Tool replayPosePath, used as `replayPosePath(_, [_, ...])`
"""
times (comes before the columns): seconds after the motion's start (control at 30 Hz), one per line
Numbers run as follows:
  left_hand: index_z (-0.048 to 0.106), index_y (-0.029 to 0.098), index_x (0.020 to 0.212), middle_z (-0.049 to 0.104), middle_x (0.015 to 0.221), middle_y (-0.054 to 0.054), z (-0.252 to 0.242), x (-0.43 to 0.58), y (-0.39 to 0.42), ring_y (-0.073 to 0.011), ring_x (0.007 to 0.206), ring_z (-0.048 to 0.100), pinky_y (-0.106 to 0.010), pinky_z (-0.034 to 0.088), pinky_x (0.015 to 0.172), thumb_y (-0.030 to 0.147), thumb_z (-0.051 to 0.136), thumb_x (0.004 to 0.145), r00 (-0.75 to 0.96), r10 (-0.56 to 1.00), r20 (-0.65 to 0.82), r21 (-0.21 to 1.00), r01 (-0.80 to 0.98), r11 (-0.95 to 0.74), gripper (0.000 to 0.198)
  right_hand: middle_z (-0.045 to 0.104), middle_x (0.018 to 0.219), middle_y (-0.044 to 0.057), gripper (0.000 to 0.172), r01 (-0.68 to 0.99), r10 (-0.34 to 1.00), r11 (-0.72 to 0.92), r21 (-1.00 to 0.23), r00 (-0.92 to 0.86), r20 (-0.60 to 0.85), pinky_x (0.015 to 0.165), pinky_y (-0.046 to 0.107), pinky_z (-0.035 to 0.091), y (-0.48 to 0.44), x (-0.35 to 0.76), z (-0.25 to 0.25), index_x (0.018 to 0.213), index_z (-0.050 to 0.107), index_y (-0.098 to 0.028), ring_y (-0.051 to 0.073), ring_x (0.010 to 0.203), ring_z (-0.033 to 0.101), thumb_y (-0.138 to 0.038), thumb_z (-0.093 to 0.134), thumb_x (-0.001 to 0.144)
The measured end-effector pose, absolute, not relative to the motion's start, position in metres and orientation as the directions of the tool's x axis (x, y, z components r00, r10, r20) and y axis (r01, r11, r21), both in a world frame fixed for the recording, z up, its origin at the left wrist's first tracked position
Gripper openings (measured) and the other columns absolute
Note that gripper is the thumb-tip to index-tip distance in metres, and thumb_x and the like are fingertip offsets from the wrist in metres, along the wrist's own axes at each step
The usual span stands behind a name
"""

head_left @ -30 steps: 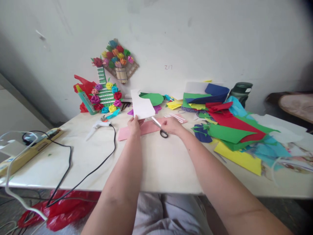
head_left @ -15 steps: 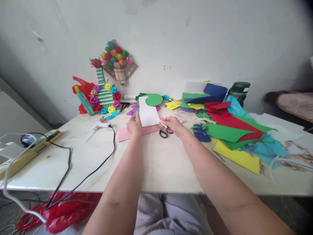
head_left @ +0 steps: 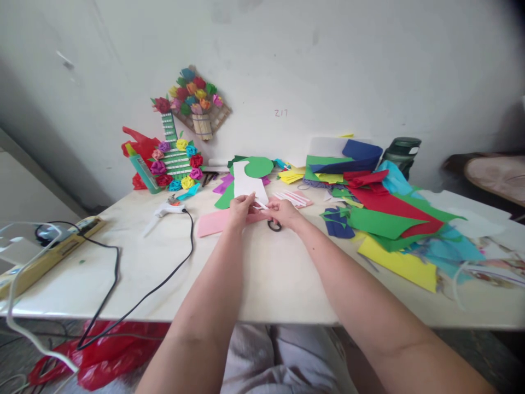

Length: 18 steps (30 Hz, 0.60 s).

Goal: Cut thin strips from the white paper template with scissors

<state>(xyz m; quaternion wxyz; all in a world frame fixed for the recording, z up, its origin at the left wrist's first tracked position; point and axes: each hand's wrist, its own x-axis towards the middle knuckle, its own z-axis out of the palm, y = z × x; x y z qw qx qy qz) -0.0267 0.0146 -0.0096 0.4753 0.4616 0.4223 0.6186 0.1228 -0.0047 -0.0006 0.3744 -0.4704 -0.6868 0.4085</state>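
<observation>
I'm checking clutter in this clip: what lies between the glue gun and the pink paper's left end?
The black cord, curving across the table between the glue gun and the pink paper; the head view shows it.

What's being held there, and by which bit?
A white strip: the left grip holds it toward one end, the right grip toward the other. The exact spots are hidden.
</observation>
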Motion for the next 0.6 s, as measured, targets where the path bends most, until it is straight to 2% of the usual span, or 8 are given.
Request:
replayPosePath(0.17, [0.061, 0.011, 0.067, 0.061, 0.055, -0.003, -0.0095, -0.0245, 0.0131, -0.0117, 0.046, 0.058, -0.023, 0.046, 0.05, 0.045, 0.075, 0.06, -0.098, 0.982, 0.164, 0.922, -0.338, -0.188, 0.038, 0.052, 0.044, -0.005, 0.017, 0.271, 0.968, 0.153, -0.95, -0.236, 0.089, 0.033, 0.017, 0.029, -0.0032, 0.1207, -0.0021, 0.064, 0.058, -0.013, 0.004, 0.03, 0.039, -0.02, 0.054, 0.079])
replayPosePath(0.4, [0.063, 0.01, 0.071, 0.063, 0.059, -0.004, -0.0119, -0.022, 0.0142, -0.0105, 0.05, 0.059, -0.024, 0.048, 0.059, 0.041, 0.073, 0.065, -0.123, 0.983, 0.134, 0.897, -0.406, -0.173, 0.033, 0.05, 0.04, -0.005, 0.012, -0.017, 0.969, -0.046, -0.999, -0.243, -0.041, 0.029, 0.016, 0.02, -0.0098, 0.1211, 0.0046, 0.068, 0.058, -0.011, 0.003, 0.026, 0.036, -0.019, 0.057, 0.077])
replayPosePath(0.6, [0.064, 0.011, 0.071, 0.062, 0.058, -0.002, -0.0154, -0.0193, 0.0171, -0.0077, 0.051, 0.058, -0.02, 0.046, 0.057, 0.04, 0.074, 0.064, -0.14, 0.97, 0.199, 0.855, -0.458, -0.242, 0.032, 0.049, 0.043, -0.004, 0.011, -0.238, 0.923, -0.242, -0.941, -0.355, -0.148, 0.029, 0.014, 0.018, -0.0069, 0.1258, 0.0037, 0.069, 0.056, -0.01, 0.002, 0.028, 0.033, -0.019, 0.058, 0.075])
